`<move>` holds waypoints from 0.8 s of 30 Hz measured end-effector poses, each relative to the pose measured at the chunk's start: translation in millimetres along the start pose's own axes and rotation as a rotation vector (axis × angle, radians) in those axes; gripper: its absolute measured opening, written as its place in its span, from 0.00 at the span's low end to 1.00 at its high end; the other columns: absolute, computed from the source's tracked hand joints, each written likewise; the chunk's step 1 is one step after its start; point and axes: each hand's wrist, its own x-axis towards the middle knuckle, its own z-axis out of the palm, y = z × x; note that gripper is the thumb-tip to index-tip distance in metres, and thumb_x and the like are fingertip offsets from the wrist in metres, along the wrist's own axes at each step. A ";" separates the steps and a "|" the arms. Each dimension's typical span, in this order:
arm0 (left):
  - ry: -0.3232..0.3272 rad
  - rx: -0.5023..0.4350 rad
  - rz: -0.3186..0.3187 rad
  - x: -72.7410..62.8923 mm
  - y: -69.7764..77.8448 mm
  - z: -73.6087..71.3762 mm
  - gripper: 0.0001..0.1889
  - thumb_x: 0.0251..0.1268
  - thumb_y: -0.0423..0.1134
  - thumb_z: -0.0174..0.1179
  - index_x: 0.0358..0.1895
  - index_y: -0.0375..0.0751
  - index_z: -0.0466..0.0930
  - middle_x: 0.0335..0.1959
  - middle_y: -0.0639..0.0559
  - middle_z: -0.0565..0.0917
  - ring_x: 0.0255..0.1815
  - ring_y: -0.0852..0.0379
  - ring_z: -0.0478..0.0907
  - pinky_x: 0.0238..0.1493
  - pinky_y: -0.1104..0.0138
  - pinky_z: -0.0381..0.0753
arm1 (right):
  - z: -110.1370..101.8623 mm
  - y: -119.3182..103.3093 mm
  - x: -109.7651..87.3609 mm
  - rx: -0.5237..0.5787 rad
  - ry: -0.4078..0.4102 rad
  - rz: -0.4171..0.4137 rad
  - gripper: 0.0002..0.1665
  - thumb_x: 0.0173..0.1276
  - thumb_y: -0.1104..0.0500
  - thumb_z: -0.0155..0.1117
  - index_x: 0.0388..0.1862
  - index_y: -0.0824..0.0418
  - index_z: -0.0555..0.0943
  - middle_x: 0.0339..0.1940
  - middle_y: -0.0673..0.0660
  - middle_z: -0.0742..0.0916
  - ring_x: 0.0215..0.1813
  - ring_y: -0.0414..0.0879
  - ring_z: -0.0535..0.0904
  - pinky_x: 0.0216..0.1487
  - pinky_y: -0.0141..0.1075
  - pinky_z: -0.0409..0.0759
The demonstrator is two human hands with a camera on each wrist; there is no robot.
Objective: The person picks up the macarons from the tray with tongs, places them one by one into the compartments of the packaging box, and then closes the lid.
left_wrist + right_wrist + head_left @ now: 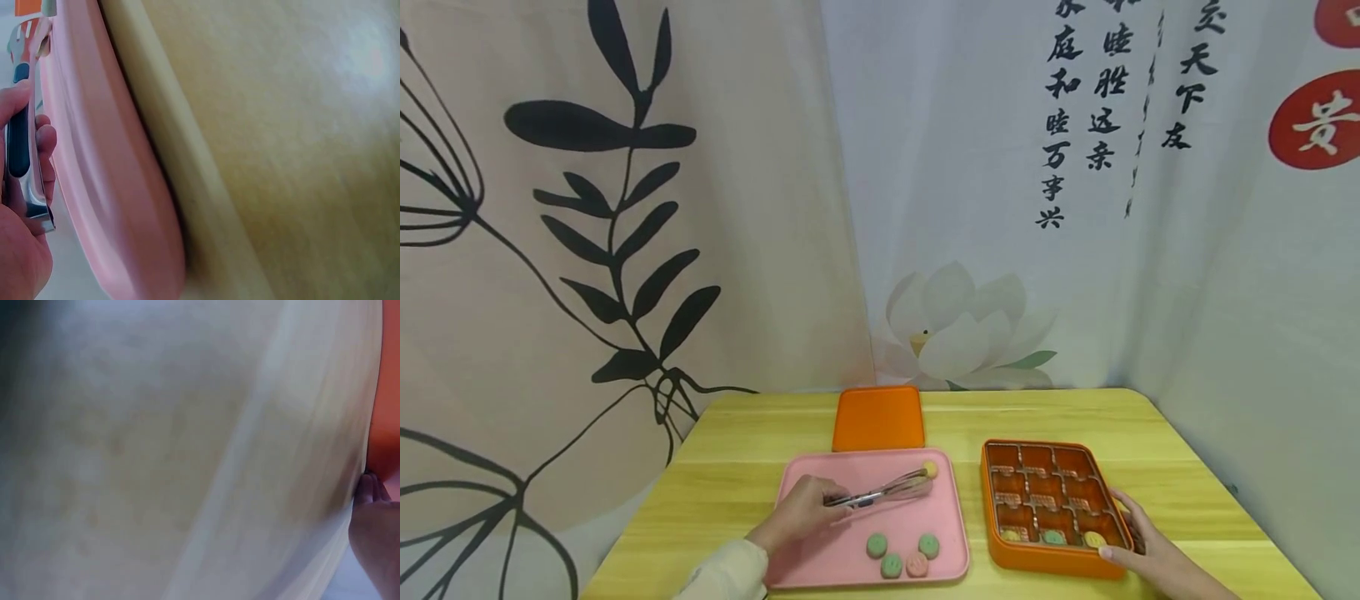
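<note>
In the head view my left hand (808, 508) grips metal tongs (880, 492) over a pink tray (805, 567). The tongs' far end meets a small yellow round piece (931, 469) near the tray's back right corner; whether they pinch it I cannot tell. Dark grips on the tongs (20, 134) show in the left wrist view. My right hand (1150, 546) holds the right side of an orange box (1052, 560), its thumb at the front corner. Inside, a clear divided insert bears a green round piece (1054, 537) between two yellow ones in its front row.
Several round pieces, green (877, 546) and pink (917, 564), lie at the tray's front right. An orange lid-like panel (878, 419) lies behind the tray. A printed curtain (775, 208) hangs behind the wood-patterned table (715, 467).
</note>
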 end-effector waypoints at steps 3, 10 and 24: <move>-0.001 0.005 -0.006 -0.5 1.0 -0.3 0.03 0.58 0.36 0.71 0.34 0.47 0.90 0.23 0.66 0.81 0.23 0.70 0.69 0.24 0.73 0.71 | 0.1 0.3 -0.1 -0.001 -0.001 -0.003 0.51 0.78 0.53 0.53 0.78 0.65 0.29 0.70 0.86 0.51 0.65 0.78 0.62 0.54 0.62 0.73; 0.005 0.000 -0.002 -1.6 3.6 -1.2 0.04 0.58 0.34 0.70 0.35 0.46 0.90 0.23 0.65 0.81 0.22 0.71 0.69 0.24 0.73 0.71 | -0.6 2.7 0.7 0.016 -0.011 -0.008 0.51 0.78 0.53 0.53 0.78 0.65 0.28 0.69 0.87 0.53 0.64 0.75 0.65 0.54 0.61 0.73; 0.011 -0.037 -0.031 6.7 13.6 -4.6 0.05 0.60 0.39 0.70 0.39 0.47 0.90 0.27 0.65 0.84 0.26 0.68 0.72 0.29 0.71 0.74 | -0.9 1.8 0.3 -0.006 -0.008 0.010 0.52 0.78 0.52 0.53 0.78 0.64 0.28 0.70 0.87 0.49 0.67 0.81 0.56 0.54 0.64 0.71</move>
